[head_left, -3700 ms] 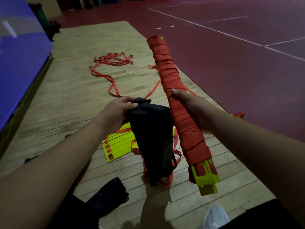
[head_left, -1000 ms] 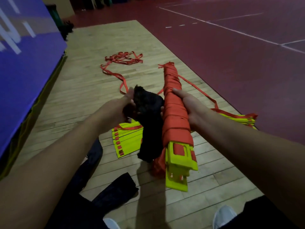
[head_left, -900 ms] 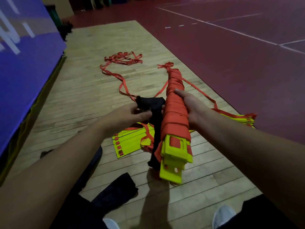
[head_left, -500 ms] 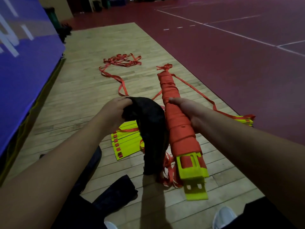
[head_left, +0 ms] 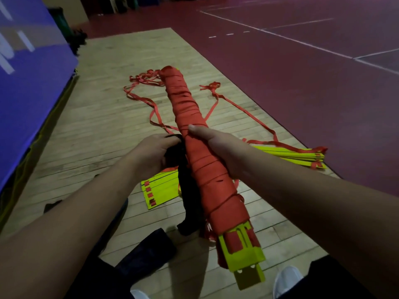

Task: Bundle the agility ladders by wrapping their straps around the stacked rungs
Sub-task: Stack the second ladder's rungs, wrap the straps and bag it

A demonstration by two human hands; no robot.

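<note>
A ladder bundle (head_left: 203,160), yellow rungs wound tight in red strap, slants up from near my knees, its yellow rung ends (head_left: 244,253) pointing at me. My right hand (head_left: 218,147) grips the bundle at its middle, thumb on top. A black cloth bag (head_left: 190,203) hangs down along the bundle's left side. My left hand (head_left: 153,154) holds the bag's top edge right against the bundle. Two more stacks of yellow rungs lie on the floor, one (head_left: 159,190) under my hands and one (head_left: 298,156) to the right, with loose red straps (head_left: 241,108) trailing away.
A tangle of red strap (head_left: 142,80) lies farther out on the wooden floor (head_left: 103,117). A blue mat (head_left: 28,78) lines the left side. Red court floor (head_left: 302,83) spreads on the right. Another dark bag (head_left: 149,253) and my white shoe (head_left: 287,279) are close by me.
The bundle has risen and tilted up, so its far end now points away and higher. My left hand has drawn the black bag in tight against the bundle's side.
</note>
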